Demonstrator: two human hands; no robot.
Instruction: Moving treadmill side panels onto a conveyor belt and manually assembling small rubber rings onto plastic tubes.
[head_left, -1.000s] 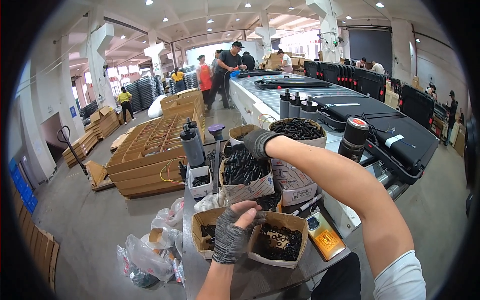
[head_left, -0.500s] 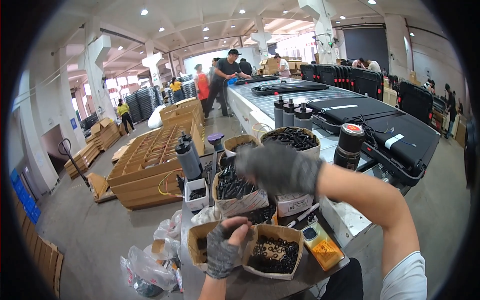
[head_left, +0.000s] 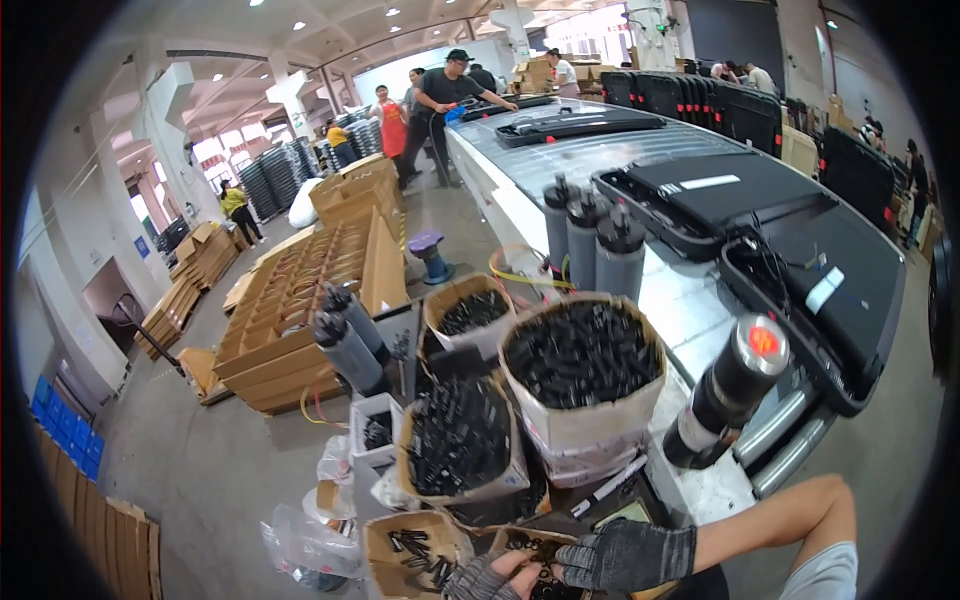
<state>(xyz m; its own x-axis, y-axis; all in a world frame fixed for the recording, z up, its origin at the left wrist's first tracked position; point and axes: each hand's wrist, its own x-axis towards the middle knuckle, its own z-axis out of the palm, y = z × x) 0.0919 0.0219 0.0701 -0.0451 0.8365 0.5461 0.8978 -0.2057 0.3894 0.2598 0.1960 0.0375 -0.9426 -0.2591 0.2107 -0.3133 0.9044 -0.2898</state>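
Note:
Both my hands, in grey gloves with bare fingertips, are close together low in the view over a cardboard box [head_left: 503, 537] of small black rings. My right hand [head_left: 625, 555] reaches in from the right, its fingers bent and pressed together at the box. Just to its left, my left hand [head_left: 490, 580] has its fingers drawn in, partly cut off by the lower edge. Whatever either hand pinches is hidden. Beside the left hand stands an open cardboard box [head_left: 378, 548] with several short black cylindrical parts [head_left: 410, 545].
Beyond my hands stand boxes heaped with black parts [head_left: 460, 435] [head_left: 585, 355], a small white bin [head_left: 362, 437] and a marker [head_left: 610, 487]. A black flask [head_left: 720, 400] is at the right. Grey bottles [head_left: 620, 250] stand by a roller conveyor carrying black panels [head_left: 740, 195]. People work farther off.
My right hand has come down from above the part boxes to the ring box, beside my left hand. The view has shifted, so the hands now sit lower in it.

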